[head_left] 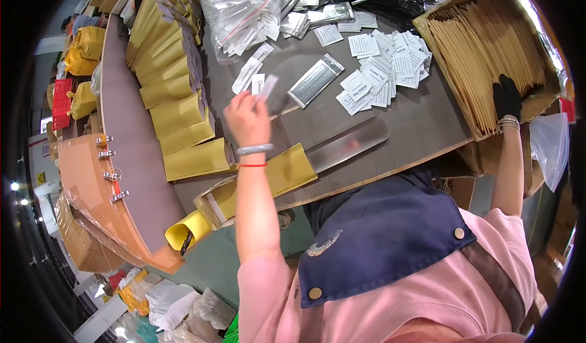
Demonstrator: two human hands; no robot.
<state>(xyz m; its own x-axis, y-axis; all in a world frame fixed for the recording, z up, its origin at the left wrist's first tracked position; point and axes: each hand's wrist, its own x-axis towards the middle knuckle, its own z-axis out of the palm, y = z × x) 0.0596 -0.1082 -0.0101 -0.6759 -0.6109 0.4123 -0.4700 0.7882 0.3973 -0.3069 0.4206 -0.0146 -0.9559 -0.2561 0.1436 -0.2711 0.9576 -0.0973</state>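
We see the left hand (247, 118) pinching a small white paper sachet (267, 88) above the grey table (421, 126). The black-gloved right hand (506, 97) rests on upright brown paper envelopes (482, 56) in a cardboard box (448, 7) at the table's right edge; we cannot tell its grip.

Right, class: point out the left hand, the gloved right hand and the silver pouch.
left hand (247, 118), head view, back of the hand
right hand (506, 97), head view, back of the black glove
silver pouch (315, 80), head view, middle of its face

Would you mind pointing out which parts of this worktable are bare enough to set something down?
The grey table is bare between the white paper slips and the long silver foil sleeve. The far edge is crowded with clear plastic bags and yellow padded envelopes.
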